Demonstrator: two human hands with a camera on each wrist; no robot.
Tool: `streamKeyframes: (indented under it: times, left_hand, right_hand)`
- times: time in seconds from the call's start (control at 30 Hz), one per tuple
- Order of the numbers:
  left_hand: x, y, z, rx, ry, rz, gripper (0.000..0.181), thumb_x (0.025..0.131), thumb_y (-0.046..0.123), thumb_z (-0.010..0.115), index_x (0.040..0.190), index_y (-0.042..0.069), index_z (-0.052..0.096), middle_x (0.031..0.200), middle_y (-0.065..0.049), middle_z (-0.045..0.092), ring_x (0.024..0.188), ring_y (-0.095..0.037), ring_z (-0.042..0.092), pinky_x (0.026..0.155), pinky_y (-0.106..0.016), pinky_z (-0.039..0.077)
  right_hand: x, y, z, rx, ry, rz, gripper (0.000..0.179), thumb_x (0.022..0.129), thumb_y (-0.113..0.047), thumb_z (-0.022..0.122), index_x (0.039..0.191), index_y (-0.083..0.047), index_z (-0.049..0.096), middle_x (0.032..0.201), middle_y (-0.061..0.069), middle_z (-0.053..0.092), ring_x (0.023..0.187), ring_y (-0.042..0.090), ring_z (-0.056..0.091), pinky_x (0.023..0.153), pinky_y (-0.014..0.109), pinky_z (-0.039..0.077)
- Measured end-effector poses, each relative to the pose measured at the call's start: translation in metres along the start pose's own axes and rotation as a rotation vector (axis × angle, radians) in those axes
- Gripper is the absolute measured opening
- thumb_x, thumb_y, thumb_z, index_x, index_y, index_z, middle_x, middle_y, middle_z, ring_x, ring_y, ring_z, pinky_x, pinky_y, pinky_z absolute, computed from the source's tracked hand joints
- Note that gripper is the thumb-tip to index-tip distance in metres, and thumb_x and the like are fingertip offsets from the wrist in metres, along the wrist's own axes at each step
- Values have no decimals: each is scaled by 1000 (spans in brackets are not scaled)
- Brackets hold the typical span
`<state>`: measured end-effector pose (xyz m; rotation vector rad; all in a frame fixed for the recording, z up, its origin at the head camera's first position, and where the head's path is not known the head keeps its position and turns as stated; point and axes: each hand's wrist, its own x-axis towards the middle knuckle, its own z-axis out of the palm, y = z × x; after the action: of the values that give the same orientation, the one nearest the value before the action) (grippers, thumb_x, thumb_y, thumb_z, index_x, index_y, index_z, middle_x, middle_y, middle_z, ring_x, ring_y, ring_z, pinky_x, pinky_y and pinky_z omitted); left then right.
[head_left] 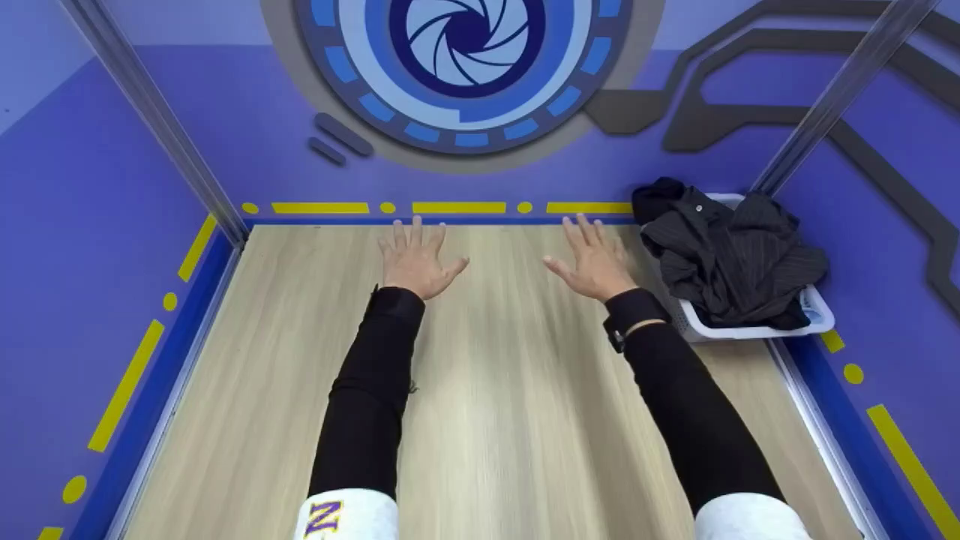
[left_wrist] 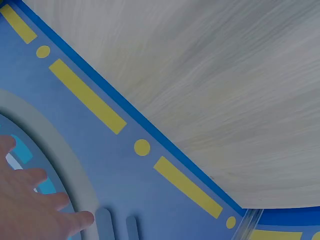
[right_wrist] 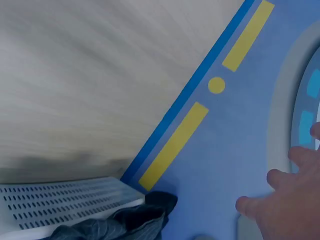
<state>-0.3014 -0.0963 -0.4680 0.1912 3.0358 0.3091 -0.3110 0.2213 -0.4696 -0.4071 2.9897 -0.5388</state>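
Observation:
My left hand [head_left: 417, 264] is stretched forward over the wooden table [head_left: 480, 420], palm down with the fingers spread and nothing in it. The right hand [head_left: 595, 262] mirrors it on the other side, fingers spread too, close to a white basket [head_left: 750, 332]. Dark pinstriped clothing [head_left: 739, 255] is heaped in that basket and hangs over its rim. In the left wrist view the left hand [left_wrist: 35, 202] shows at the lower left corner. The right wrist view has the right hand [right_wrist: 290, 192] at the lower right, with the perforated basket wall [right_wrist: 65, 200] at the lower left.
A blue-purple back wall [head_left: 480, 184] with yellow markings closes off the far edge of the table. Similar side walls stand at left [head_left: 82, 300] and right [head_left: 892, 262], with metal posts [head_left: 169, 135] in the corners. The basket occupies the far right corner.

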Motion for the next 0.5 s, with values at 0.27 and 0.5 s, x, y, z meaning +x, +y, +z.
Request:
streamKeyframes:
  times: [0.27,0.5]
  left_hand:
    - [3,-15,7,36,1,-23,84,99,75,36,166,27,21,172,-20,8,155,-52,5,121,-72,8]
    - [7,-19,13,66,-12,-29,85,99,75,35,166,26,21,171,-21,11,154,-54,5,120,-73,9]
  right_hand:
    - [-9,68,-22,36,101,142,93,101,-57,53,167,-10,6,172,22,-4,154,55,-4,116,78,0]
    - [-34,136,-29,42,145,340,107,94,-61,63,166,-10,2,165,34,-17,143,70,-11,104,89,-3]
